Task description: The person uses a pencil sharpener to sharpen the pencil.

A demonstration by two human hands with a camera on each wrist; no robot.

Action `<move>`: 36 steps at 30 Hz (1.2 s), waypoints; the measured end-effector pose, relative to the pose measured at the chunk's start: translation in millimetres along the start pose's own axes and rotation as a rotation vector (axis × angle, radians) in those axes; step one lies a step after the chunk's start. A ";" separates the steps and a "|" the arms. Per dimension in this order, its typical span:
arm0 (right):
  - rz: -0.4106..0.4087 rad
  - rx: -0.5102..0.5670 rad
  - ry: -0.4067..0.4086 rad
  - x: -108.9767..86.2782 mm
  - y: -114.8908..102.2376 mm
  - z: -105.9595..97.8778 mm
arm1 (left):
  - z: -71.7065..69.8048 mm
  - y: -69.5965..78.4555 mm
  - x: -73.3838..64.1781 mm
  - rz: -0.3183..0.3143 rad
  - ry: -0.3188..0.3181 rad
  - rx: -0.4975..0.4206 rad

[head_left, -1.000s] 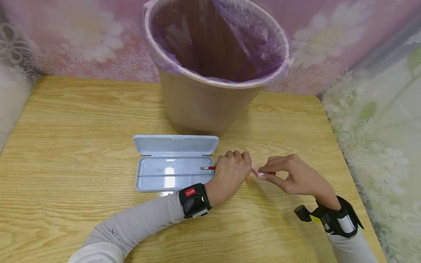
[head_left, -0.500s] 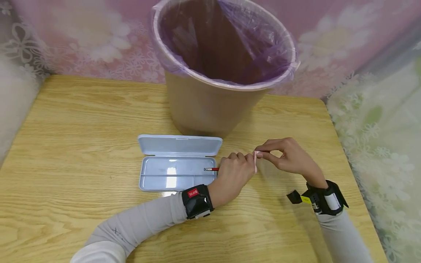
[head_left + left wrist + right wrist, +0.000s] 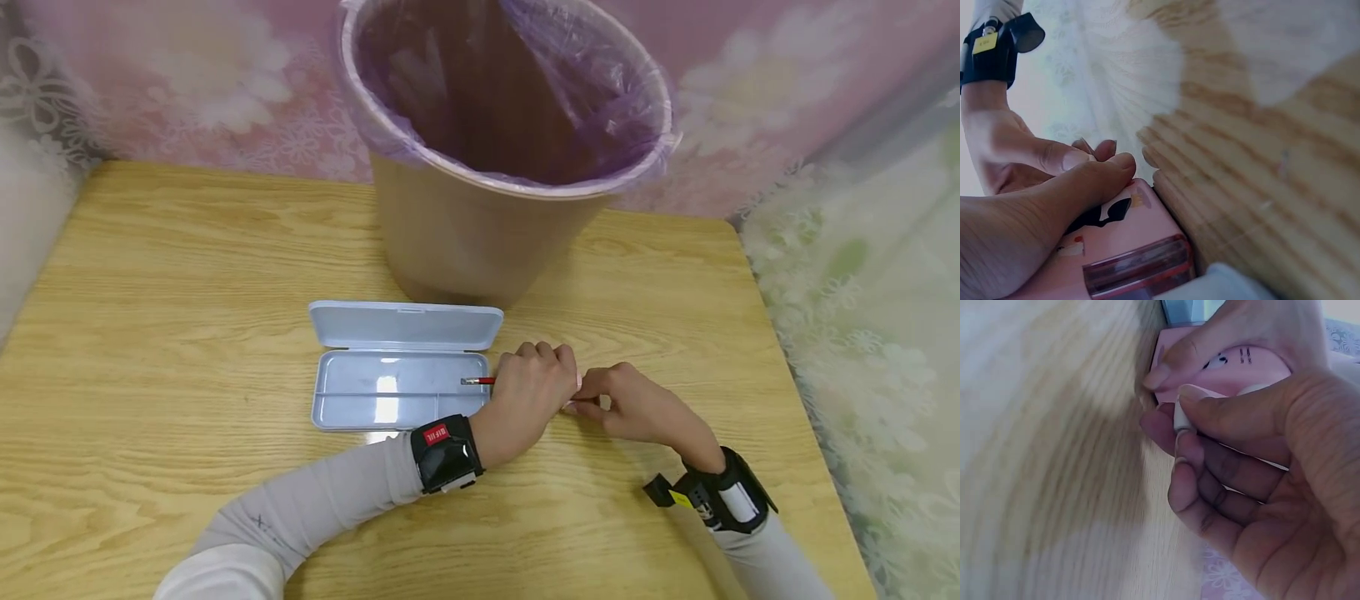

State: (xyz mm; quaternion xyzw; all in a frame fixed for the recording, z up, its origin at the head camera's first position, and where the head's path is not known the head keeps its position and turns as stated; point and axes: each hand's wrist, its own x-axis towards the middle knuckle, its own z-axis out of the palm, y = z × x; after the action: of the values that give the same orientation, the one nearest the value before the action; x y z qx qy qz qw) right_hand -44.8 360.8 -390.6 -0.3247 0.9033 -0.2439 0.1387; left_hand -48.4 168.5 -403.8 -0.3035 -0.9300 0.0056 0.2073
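My left hand [image 3: 532, 387] grips a pink pencil sharpener [image 3: 1150, 219], mostly hidden under it in the head view. A black cartoon shape and a see-through reddish window show on the sharpener in the left wrist view. Out from the left side of that hand pokes a red pencil [image 3: 483, 381] with a silver-coloured end, lying over the edge of a light blue pencil case. My right hand [image 3: 645, 408] is close on the other side, thumb and fingers pinching the white knob [image 3: 1182, 417] of the sharpener's crank.
The pale blue pencil case [image 3: 352, 368] stands open at the left hand, its lid tilted back. Behind it rises a tall beige bin [image 3: 465, 237] lined with a purple bag. Flowered cloth borders the wooden table [image 3: 187, 275] at the back and sides.
My right hand has gone round with the crank knob, first up, then down and in toward the left hand. The left hand stays around the sharpener.
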 end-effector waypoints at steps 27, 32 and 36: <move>-0.181 0.095 0.183 -16.2 -23.1 -43.4 | -2.4 -2.1 0.0 0.016 -0.033 -0.007; -0.176 0.046 0.234 -9.7 -16.2 -50.0 | -0.9 -1.9 -0.5 0.011 0.019 -0.001; -0.159 -0.006 0.276 -1.7 -9.3 -52.4 | 1.6 -0.2 -0.8 -0.017 0.085 0.010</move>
State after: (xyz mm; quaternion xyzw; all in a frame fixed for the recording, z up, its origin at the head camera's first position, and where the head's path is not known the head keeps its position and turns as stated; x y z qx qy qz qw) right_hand -60.2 374.0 -341.3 -0.3588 0.8860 -0.2934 -0.0074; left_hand -48.6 168.0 -405.5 -0.2947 -0.9228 -0.0042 0.2482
